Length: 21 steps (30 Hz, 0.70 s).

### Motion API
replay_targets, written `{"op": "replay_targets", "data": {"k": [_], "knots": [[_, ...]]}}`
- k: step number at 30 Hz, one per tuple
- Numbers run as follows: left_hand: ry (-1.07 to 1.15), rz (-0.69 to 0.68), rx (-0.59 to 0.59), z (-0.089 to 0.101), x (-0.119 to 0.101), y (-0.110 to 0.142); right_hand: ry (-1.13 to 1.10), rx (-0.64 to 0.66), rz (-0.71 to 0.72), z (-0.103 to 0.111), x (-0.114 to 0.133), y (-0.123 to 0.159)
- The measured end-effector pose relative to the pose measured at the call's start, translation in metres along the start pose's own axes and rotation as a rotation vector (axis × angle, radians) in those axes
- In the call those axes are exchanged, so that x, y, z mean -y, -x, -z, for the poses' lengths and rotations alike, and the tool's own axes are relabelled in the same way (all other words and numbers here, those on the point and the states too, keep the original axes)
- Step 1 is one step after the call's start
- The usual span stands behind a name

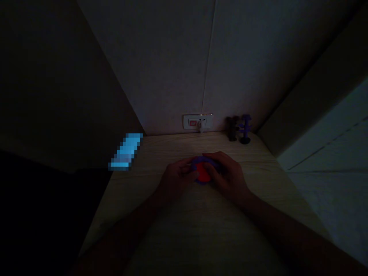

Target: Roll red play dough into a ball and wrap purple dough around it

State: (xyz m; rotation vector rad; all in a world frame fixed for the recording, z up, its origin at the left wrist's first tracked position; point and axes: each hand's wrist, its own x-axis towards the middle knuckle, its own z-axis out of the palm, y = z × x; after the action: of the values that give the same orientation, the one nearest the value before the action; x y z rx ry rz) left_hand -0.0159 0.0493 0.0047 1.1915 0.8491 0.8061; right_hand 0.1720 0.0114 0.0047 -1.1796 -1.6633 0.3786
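Observation:
Both of my hands hold a small round object [203,174] with a red face and a blue-purple rim, over the middle of the wooden table. My left hand [176,179] grips its left edge, the thumb on the near-left part of the rim. On the other side my right hand [228,174] wraps round the right edge, with the thumb lying across the red face. Dim light hides the fingers underneath and the exact kind of the object.
At the table's [178,237] back right stand two small branched stands, one dark [232,128] and one purple [245,128]. A wall socket [198,121] with a plug sits behind. A bright, pixelated rectangle [126,151] lies at the left edge. A pale surface [333,199] borders the right.

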Motion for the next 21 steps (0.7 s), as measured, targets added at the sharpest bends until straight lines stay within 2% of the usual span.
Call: {"op": "replay_targets", "data": {"k": [21], "knots": [[-0.11, -0.068, -0.035, 0.0066, 0.0013, -0.0015, 0.026, 0.045, 0.07, 0.0018, 0.004, 0.0005]]}}
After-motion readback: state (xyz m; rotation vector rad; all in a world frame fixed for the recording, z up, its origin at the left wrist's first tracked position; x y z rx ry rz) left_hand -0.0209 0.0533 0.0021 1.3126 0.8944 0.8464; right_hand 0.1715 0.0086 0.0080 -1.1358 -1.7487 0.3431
